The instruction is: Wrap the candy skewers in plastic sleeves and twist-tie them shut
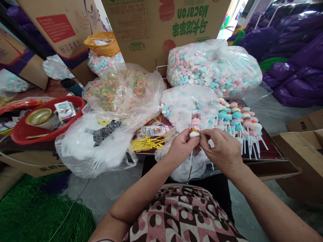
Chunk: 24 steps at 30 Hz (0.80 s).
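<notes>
Both hands meet in front of my body around a candy skewer (196, 121) in a clear printed wrapper, its white stick pointing down. The fingers of my left hand (183, 147) are closed on its lower end, by a white candy. My right hand (222, 149) pinches the wrapper's edge from the right side. Behind them sits a clear bag of pink, blue and white candies (176, 97). Several finished-looking candy skewers (239, 117) lie piled to the right, sticks toward me. Yellow twist ties (148, 144) and printed wrappers (154, 130) are left of my hands.
A large candy bag (212, 67) and a cardboard box (161, 30) stand behind. Left are a bag of ring-shaped candies (121, 87), a clear bag with a grey knitted item (107, 131) and a red basin (47, 134). An open carton (297, 164) is at right.
</notes>
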Each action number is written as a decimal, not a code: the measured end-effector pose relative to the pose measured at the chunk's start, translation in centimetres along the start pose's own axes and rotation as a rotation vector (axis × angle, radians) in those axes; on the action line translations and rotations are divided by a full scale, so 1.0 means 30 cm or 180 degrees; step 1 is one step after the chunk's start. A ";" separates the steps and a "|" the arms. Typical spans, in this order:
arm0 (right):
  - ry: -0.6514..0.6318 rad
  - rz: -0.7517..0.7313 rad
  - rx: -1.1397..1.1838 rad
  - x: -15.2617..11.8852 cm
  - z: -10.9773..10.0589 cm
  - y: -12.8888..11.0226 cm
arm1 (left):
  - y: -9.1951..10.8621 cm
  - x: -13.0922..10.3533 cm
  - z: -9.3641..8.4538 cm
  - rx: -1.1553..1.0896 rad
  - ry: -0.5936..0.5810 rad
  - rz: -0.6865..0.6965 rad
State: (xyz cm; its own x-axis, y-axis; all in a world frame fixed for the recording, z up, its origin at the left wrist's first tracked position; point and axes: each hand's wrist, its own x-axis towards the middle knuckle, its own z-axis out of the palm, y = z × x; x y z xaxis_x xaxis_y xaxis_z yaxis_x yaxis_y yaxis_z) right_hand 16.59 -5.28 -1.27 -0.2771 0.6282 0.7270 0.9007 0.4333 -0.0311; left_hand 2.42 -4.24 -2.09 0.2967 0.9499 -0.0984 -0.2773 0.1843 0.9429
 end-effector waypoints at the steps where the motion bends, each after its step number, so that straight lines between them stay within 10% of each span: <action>1: -0.0009 0.0066 -0.0006 -0.004 0.004 -0.003 | -0.006 0.001 0.001 -0.0021 0.0017 -0.0012; 8: 0.0065 0.0285 0.0251 -0.026 0.007 -0.032 | -0.038 0.005 0.000 -0.0082 0.0118 -0.0041; 17: -0.0266 0.1939 0.1676 -0.043 0.002 -0.037 | -0.009 -0.006 -0.013 -0.1388 -0.0668 -0.0672; 24: -0.0197 0.1611 0.1599 -0.062 0.011 -0.038 | -0.042 -0.002 -0.008 -0.1408 -0.0458 -0.0798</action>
State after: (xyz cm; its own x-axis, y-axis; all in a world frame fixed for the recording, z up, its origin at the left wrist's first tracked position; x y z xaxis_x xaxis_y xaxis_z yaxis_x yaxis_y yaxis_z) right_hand 15.98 -6.75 -2.81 0.1023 0.8599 0.5001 0.6651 0.3147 -0.6772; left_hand 2.52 -4.48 -3.36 0.5174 0.8244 -0.2296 -0.5317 0.5199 0.6686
